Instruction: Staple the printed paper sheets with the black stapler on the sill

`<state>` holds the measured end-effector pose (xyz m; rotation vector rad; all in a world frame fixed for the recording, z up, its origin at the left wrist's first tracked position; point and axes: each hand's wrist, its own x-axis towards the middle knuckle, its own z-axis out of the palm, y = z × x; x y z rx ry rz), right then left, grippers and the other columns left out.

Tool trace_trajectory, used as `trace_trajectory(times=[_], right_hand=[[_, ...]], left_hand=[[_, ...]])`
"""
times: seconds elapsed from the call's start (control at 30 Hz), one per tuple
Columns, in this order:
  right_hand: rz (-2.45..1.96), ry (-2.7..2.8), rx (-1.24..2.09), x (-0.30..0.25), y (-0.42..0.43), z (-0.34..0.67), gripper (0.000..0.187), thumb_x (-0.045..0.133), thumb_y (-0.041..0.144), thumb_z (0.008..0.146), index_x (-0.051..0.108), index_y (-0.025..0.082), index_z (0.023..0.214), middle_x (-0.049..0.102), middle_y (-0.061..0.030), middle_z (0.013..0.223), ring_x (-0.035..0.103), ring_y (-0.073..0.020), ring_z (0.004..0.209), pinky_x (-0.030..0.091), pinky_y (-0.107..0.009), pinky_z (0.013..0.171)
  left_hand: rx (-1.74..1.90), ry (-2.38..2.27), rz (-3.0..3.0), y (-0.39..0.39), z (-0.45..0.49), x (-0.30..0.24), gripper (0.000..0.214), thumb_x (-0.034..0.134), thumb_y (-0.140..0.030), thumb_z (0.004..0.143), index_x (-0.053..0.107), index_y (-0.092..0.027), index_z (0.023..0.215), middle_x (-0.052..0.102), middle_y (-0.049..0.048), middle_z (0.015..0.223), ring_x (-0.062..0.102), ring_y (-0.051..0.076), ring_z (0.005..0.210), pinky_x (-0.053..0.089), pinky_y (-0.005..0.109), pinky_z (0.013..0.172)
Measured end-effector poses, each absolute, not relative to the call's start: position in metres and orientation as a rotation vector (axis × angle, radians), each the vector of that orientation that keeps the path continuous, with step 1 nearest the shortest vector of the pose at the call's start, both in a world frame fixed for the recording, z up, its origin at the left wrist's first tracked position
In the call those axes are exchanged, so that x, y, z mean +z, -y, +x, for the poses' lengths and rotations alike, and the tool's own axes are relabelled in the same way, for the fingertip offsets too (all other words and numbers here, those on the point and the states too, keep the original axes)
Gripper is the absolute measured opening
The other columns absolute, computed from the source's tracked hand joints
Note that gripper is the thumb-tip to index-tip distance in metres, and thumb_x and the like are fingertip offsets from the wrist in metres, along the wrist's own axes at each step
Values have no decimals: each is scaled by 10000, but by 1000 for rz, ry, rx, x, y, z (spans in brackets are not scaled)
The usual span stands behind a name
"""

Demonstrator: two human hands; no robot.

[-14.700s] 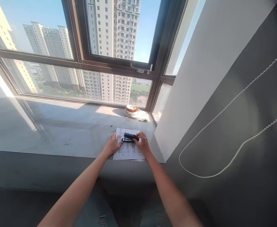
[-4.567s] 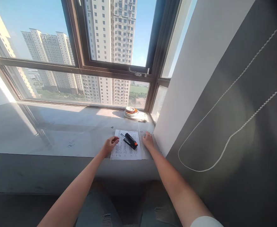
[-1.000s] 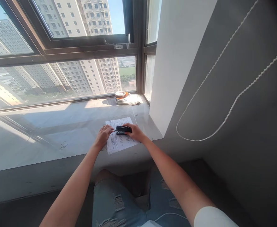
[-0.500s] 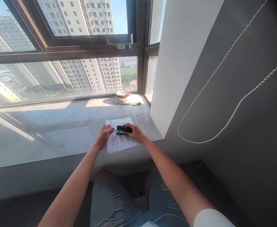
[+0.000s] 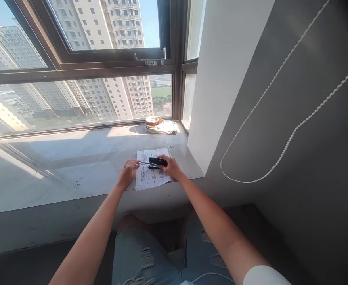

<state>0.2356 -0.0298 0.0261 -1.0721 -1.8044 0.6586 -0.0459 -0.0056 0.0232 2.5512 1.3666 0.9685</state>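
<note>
The small black stapler (image 5: 157, 162) is lying on the white printed sheet of paper (image 5: 152, 174), near the sheet's far end, its long axis running left to right across the page; its metal front end is pointing left toward the left hand (image 5: 128, 174) and its black body is reaching right under the right hand (image 5: 169, 168); the right hand is curling its fingers over the stapler's right part and gripping it; the left hand is resting at the sheet's left edge, fingers bent and drawn together at the stapler's metal tip, though whether they are pinching it I cannot tell; the sheet is lying on the pale grey stone windowsill (image 5: 73, 166), its near edge sitting just at the sill's front edge; the white wall corner (image 5: 218, 99) is standing close on the right, leaving a narrow strip of sill; to the left the sill is stretching wide; a round stack of orange-topped discs (image 5: 154, 123) is sitting farther back by the brown window frame (image 5: 102, 69), well apart from the sheet.
</note>
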Motion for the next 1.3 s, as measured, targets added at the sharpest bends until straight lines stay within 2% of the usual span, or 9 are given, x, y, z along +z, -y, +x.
trace_trajectory(times=[0.2,0.37,0.53,0.63,0.73,0.97,1.17,1.3], right_hand=[[-987,1834,696,32,34,236,386,690,207,842,701,283,1220,754,-22,1110,698,-245,1007,549,-370,899],[-943,1782,753,36,35,237,373,686,229,845,712,260,1215,757,-32,1112,700,-242,1009,550,-366,896],[-849,1723,830,37,38,239,347,713,278,850,738,234,1193,761,-52,1111,705,-247,1035,562,-365,889],[-746,1798,876,39,41,239,339,743,314,840,758,222,1167,767,-62,1115,706,-258,1054,561,-394,927],[-693,1904,883,39,43,238,343,761,322,842,761,214,1168,767,-71,1109,708,-253,1031,555,-394,929],[-661,2225,814,37,35,236,441,703,325,933,644,240,1362,719,-90,1225,658,-262,1140,509,-403,1005],[-793,2120,749,32,37,234,427,706,288,925,657,247,1348,711,-92,1234,655,-258,1140,501,-415,1020],[-860,2045,777,29,44,244,419,733,302,897,685,262,1312,721,-78,1227,670,-259,1144,504,-423,1035]], left_hand=[[956,-1398,2537,1,-49,20,226,526,-261,992,734,-212,1064,758,122,1038,669,324,987,514,455,881],[1065,-1352,2445,7,-49,27,248,548,-331,998,765,-224,1053,768,91,1007,680,285,955,521,417,868],[1234,-1300,2239,20,-50,36,255,676,-459,944,800,-247,1015,746,63,959,658,244,890,524,371,810],[1071,-1237,2244,21,-49,40,303,757,-533,871,808,-240,930,736,73,943,644,252,900,520,370,813],[900,-1163,2302,19,-46,39,300,796,-514,836,802,-221,901,737,78,930,627,261,933,504,366,831],[755,-1066,2460,10,-45,33,141,764,-337,843,779,-222,923,729,55,901,587,261,939,445,376,898],[815,-1130,2394,10,-44,34,246,766,-416,824,716,-199,930,696,50,911,582,250,925,452,350,849],[848,-1214,2367,9,-43,31,299,602,-474,943,676,-193,872,676,54,868,591,237,866,449,334,803]])
